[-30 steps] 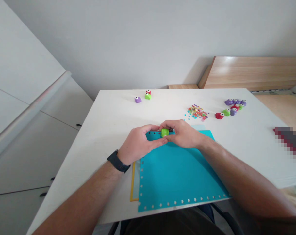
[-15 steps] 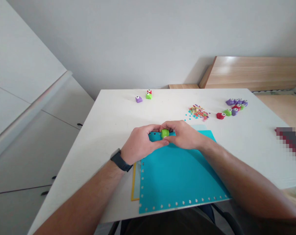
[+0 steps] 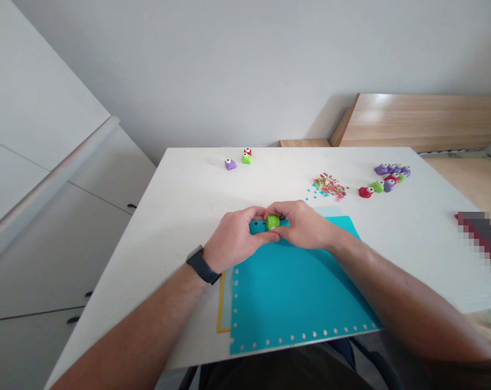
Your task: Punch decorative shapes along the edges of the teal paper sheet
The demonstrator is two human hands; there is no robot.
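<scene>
A small green paper punch [image 3: 272, 222] sits at the far edge of a blue sheet [image 3: 302, 287]. Tiny shapes are cut out along the sheet's left and near edges, and some dark cut-outs show at the far edge beside my left fingers. My left hand [image 3: 239, 233], with a black watch on the wrist, curls round the punch from the left, thumb in front and fingers behind. From the right, my right hand [image 3: 304, 223] grips the same punch between thumb and fingers. The fingertips behind it are partly hidden.
Colourful punched-out confetti [image 3: 330, 186] lies beyond the sheet. More purple, red and green punches [image 3: 387, 176] stand at the right, and a few others [image 3: 230, 164] at the far left. A yellow-edged sheet [image 3: 221, 309] lies under the blue one on the white table [image 3: 164, 216].
Both hands stay around the green punch, which has shifted very slightly left. My left wrist has moved a little to the right.
</scene>
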